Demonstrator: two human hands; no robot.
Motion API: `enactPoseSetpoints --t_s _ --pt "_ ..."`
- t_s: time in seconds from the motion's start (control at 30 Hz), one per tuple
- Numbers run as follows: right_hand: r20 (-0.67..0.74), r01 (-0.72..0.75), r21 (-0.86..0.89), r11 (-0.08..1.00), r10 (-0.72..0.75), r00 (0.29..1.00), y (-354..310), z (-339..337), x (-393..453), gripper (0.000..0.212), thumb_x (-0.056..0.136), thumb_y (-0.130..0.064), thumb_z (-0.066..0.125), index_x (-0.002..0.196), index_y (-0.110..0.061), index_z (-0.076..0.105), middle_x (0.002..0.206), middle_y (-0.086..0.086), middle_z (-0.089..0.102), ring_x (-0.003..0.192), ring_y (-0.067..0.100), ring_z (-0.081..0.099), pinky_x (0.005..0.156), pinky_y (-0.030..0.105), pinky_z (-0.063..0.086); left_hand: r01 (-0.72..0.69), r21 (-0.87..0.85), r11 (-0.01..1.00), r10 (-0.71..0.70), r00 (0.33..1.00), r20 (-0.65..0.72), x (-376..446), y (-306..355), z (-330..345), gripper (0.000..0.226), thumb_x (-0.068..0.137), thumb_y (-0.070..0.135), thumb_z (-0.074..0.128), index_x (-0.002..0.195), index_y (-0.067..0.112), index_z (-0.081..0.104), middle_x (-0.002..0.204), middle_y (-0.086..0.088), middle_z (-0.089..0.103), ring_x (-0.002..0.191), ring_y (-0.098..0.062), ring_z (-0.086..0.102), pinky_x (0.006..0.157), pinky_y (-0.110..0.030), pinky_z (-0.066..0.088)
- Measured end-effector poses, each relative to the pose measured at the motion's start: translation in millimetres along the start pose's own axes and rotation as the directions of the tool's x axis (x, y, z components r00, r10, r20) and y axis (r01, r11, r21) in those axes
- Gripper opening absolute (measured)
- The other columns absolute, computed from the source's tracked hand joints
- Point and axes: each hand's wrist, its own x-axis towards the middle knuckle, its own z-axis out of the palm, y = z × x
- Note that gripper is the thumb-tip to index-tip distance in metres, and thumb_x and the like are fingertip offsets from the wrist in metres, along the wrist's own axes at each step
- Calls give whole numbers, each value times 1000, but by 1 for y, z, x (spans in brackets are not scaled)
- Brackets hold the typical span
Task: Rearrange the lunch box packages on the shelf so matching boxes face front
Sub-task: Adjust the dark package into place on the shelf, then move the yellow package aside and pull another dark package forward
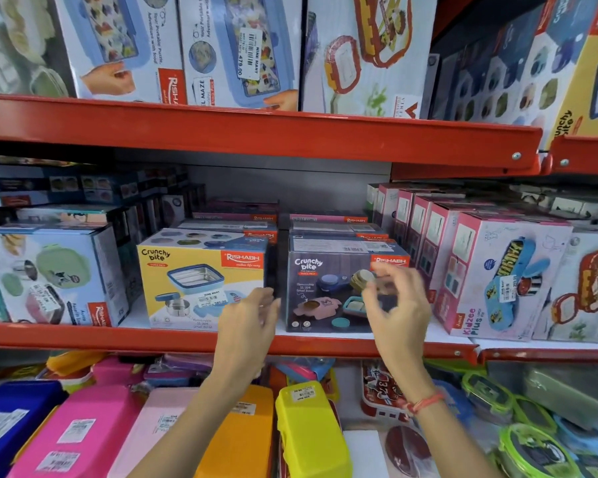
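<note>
Two Crunchy Bite lunch box packages stand at the front of the middle shelf (187, 338). The yellow box (194, 281) is on the left, the dark grey-blue box (320, 291) on the right, a narrow gap between them. More boxes of the same brand are stacked behind both. My left hand (247, 317) hovers in front of the gap, fingers apart, holding nothing. My right hand (392, 298) is raised before the right side of the dark box, fingers spread and slightly blurred, and covers that part of the box face.
Pink Kidzee Plus boxes (491, 277) stand in a row at the right. A pale blue box with green containers (49, 274) sits at the left. The upper shelf holds large puzzle lunch box cartons (228, 46). Below lie loose coloured plastic lunch boxes (308, 432).
</note>
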Motion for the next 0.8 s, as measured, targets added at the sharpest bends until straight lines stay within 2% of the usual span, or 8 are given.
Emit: enactPoseSetpoints --t_s 0.17,0.23,0.33,0.43,0.53,0.63,0.73,0.8 --pt "198 -95 117 989 70 978 -44 7 19 15 88 -15 65 100 -14 73 91 -1 73 75 0 65 67 10 53 -76 -137 988 52 985 -167 3 11 -30 21 92 31 55 92 16 70 74 11 73 68 -1 68 66 -23 57" --pt "322 -183 56 981 156 934 -56 18 22 22 91 -25 61 107 -15 72 96 1 76 79 0 66 74 20 57 -85 -168 982 30 952 -304 10 -1 -43 25 94 33 52 94 15 69 80 7 73 68 -5 68 66 -32 58" --pt "484 -362 -29 932 330 810 -74 49 23 48 93 -49 47 115 -10 67 104 11 75 95 25 70 89 46 55 8 -181 984 -85 902 -423 29 -29 -71 29 97 32 46 111 12 62 101 -5 69 86 -18 64 76 -35 53" --pt "579 -423 -249 871 485 656 -83 69 26 85 85 -76 20 125 -12 59 118 16 67 107 35 63 95 52 49 262 -99 960 -278 932 -232 52 -61 -84 54 96 46 35 118 1 55 106 -19 62 99 -36 59 74 -37 41" --pt "601 -523 -283 804 574 556 -87 79 28 100 78 -84 9 140 -15 46 145 15 48 127 37 48 103 54 43 464 -140 875 -456 886 90 65 -75 -91 73 87 70 20 72 6 53 71 -20 52 76 -35 56 75 -43 49" --pt "613 -555 -262 790 580 536 -92 80 23 85 86 -76 10 141 -22 44 149 12 45 134 35 42 110 52 34 552 -239 799 -483 826 291 69 -76 -99 63 77 81 19 63 22 39 72 -8 44 75 -26 50 76 -39 48" --pt "588 -665 -122 737 594 550 -90 73 12 65 83 -79 21 122 -40 57 141 5 54 125 33 53 106 53 42 537 -409 738 -449 843 297 62 -74 -117 57 85 70 27 65 19 47 70 -5 53 74 -27 61 68 -39 54" --pt "554 -767 6 642 637 537 -89 61 12 56 85 -75 31 109 -35 63 129 8 64 111 35 63 94 53 52 476 -480 737 -400 880 258 56 -70 -132 63 88 65 30 70 14 62 68 -8 70 77 -28 68 65 -37 55"
